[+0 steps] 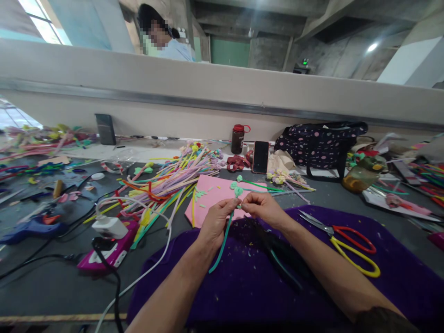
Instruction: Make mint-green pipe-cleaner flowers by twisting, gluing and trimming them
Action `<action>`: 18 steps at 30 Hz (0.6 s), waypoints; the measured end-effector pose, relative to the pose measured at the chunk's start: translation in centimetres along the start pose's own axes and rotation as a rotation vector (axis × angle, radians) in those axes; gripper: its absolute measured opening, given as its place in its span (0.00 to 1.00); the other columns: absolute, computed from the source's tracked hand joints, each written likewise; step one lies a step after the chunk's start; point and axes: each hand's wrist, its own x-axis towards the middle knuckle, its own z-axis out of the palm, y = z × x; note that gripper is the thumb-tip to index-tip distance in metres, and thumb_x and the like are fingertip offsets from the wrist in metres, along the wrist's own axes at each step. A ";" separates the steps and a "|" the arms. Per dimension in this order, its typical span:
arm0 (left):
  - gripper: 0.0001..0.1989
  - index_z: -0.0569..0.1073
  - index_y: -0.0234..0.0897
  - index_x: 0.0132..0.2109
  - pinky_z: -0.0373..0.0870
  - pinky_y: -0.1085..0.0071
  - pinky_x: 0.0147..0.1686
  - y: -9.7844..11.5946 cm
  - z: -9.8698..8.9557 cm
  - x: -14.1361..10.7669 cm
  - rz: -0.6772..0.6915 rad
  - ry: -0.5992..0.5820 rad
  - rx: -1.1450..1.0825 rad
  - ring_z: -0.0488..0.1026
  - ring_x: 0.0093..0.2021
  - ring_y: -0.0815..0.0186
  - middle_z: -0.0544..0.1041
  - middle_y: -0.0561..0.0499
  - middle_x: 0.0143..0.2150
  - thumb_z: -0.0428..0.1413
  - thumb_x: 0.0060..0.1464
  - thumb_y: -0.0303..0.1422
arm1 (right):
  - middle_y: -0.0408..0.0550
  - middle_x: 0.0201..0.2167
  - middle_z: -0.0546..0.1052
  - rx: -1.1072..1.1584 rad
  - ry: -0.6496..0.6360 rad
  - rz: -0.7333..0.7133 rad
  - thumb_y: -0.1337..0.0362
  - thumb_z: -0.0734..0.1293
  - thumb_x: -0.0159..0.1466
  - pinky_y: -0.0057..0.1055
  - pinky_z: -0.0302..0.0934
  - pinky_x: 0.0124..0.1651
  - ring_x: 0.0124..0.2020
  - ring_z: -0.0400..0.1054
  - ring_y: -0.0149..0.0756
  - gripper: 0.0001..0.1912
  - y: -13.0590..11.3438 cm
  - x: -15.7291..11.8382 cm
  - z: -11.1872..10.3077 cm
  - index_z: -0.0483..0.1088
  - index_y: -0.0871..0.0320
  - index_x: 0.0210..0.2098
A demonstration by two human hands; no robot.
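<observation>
Centrally, above purple cloth (pixel 222 296): green stem (pixel 224 247) pinched in the grip of the left hand (pixel 215 219); fingertips of the right hand (pixel 265 208) pressed together alongside, any held piece too small to tell. Possible bending or slipping of the stem, from uneven pinching. Beyond, pink sheet (pixel 200 210); jar (pixel 359 178) with amber liquid; patterned bag (pixel 322 148) and red-lidded bottle (pixel 237 143), contents hidden.

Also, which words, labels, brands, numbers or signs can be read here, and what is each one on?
None can be read with certainty.
Dark bottle with a red lid: white lettering, too small and blurred to read.
Small lit green sign in the background: too small to read.
</observation>
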 end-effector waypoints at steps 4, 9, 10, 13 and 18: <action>0.18 0.74 0.32 0.37 0.40 0.82 0.08 0.1 -0.3 0.2 -0.016 -0.048 -0.010 0.50 0.09 0.81 0.58 0.61 0.11 0.59 0.43 0.42 | 0.37 0.17 0.63 -0.033 -0.009 -0.046 0.62 0.65 0.55 0.22 0.48 0.22 0.18 0.54 0.23 0.09 -0.6 -0.4 0.6 0.65 0.61 0.23; 0.15 0.74 0.30 0.40 0.57 0.84 0.11 0.6 -0.5 0.2 -0.043 -0.096 -0.065 0.65 0.16 0.77 0.71 0.53 0.20 0.60 0.43 0.34 | 0.38 0.18 0.63 -0.099 0.059 -0.067 0.59 0.64 0.55 0.22 0.49 0.22 0.19 0.53 0.23 0.10 -0.6 -0.4 0.7 0.66 0.61 0.24; 0.15 0.74 0.30 0.40 0.60 0.84 0.13 0.7 -0.5 0.1 -0.059 -0.114 -0.075 0.67 0.18 0.76 0.72 0.52 0.22 0.61 0.42 0.31 | 0.38 0.18 0.63 -0.102 0.070 -0.071 0.60 0.64 0.55 0.22 0.49 0.22 0.19 0.54 0.23 0.10 -0.6 -0.4 0.6 0.66 0.61 0.24; 0.14 0.74 0.29 0.39 0.64 0.84 0.16 0.8 -0.7 0.1 -0.081 -0.173 -0.082 0.69 0.21 0.75 0.73 0.50 0.25 0.61 0.42 0.27 | 0.38 0.18 0.64 -0.086 0.079 -0.075 0.61 0.65 0.55 0.22 0.50 0.22 0.18 0.54 0.23 0.09 -0.5 -0.3 0.4 0.66 0.61 0.24; 0.13 0.75 0.30 0.39 0.59 0.84 0.12 0.6 -0.7 0.1 -0.058 -0.154 -0.023 0.64 0.16 0.77 0.69 0.54 0.19 0.60 0.44 0.33 | 0.37 0.17 0.63 -0.050 0.070 -0.092 0.60 0.64 0.56 0.22 0.50 0.21 0.18 0.54 0.24 0.10 -0.4 -0.5 0.6 0.66 0.60 0.25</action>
